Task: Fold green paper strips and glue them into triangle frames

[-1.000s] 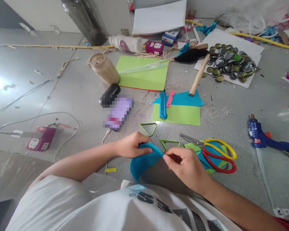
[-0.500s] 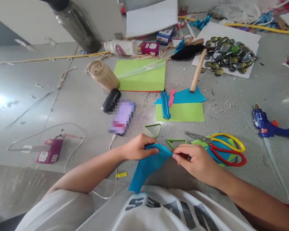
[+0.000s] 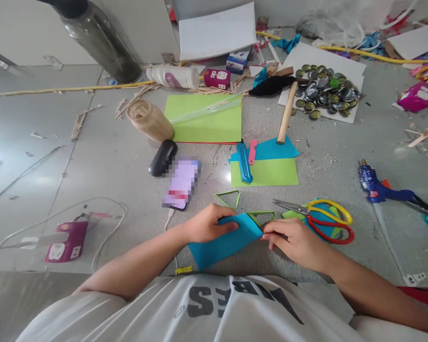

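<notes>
A sheet of blue paper is held between my two hands near the table's front edge. My left hand pinches its upper left part, thumb on top. At the right corner, the fingertips of my right hand are closed on the paper's edge. Just beyond the hands lie two green triangular frames, one above my left hand and another partly behind the blue sheet. Scissors with yellow and red handles rest on green and blue paper pieces right of my right hand.
A phone, a black case and a jar stand or lie at left. Farther back are green paper, a blue cutter, a wooden-handled tool and bottle caps. At right lies a glue gun.
The blue sheet was curled and hanging towards my shirt; now it lies flatter and spreads wider between my hands. The camera view has shifted slightly.
</notes>
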Action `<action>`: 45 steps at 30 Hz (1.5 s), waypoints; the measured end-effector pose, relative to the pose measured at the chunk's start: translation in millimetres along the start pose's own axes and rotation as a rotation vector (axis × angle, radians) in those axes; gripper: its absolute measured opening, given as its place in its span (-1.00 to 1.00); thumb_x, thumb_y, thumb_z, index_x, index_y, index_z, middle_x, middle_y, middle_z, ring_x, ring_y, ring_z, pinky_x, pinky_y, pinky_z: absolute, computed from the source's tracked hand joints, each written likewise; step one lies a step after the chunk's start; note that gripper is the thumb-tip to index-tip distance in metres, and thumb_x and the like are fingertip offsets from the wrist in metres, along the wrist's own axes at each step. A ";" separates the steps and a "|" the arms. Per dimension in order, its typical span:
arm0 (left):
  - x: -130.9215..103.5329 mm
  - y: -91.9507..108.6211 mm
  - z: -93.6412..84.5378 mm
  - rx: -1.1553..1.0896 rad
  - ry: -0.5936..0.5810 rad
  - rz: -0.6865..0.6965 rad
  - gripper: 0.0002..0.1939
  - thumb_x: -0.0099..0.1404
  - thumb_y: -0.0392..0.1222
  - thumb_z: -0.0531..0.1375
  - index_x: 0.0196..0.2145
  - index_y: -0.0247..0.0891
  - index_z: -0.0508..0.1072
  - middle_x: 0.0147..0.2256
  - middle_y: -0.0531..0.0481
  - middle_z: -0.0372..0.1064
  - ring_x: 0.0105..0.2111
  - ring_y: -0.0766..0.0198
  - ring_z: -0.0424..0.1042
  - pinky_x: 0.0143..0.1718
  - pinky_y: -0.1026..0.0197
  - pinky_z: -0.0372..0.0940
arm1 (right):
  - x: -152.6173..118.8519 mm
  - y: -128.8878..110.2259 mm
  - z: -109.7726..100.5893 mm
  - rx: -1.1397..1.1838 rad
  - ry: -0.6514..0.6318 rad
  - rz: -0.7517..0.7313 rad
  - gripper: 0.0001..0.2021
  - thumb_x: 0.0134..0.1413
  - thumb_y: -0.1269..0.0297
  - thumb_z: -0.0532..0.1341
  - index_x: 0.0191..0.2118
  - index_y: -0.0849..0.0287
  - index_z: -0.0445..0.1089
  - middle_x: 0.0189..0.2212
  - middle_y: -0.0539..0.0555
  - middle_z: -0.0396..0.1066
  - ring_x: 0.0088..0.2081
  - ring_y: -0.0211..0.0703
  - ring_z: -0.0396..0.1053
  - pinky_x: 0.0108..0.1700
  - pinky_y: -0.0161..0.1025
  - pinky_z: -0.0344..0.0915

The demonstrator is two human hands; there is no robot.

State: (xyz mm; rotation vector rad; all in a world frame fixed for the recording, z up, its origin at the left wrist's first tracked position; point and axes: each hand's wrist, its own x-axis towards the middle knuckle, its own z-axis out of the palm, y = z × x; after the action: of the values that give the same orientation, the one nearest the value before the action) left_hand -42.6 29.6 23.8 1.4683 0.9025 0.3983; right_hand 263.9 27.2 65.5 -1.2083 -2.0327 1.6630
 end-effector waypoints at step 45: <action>13.0 -0.4 28.5 0.455 0.529 0.174 -0.53 0.50 0.08 0.33 -0.49 -0.13 0.30 -0.53 0.12 0.17 -0.43 0.25 0.15 -0.32 0.13 0.09 | 35.4 27.9 -17.6 -0.068 0.131 -0.177 -0.52 0.19 -0.24 0.46 -0.27 0.17 0.69 -0.28 0.14 0.64 -0.22 -0.09 0.44 -0.07 -0.08 0.34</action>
State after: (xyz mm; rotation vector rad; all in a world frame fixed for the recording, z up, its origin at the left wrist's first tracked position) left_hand -13.9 19.8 15.9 1.9084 1.3517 0.7709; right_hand 265.3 65.1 35.3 -1.0922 -2.0639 1.4078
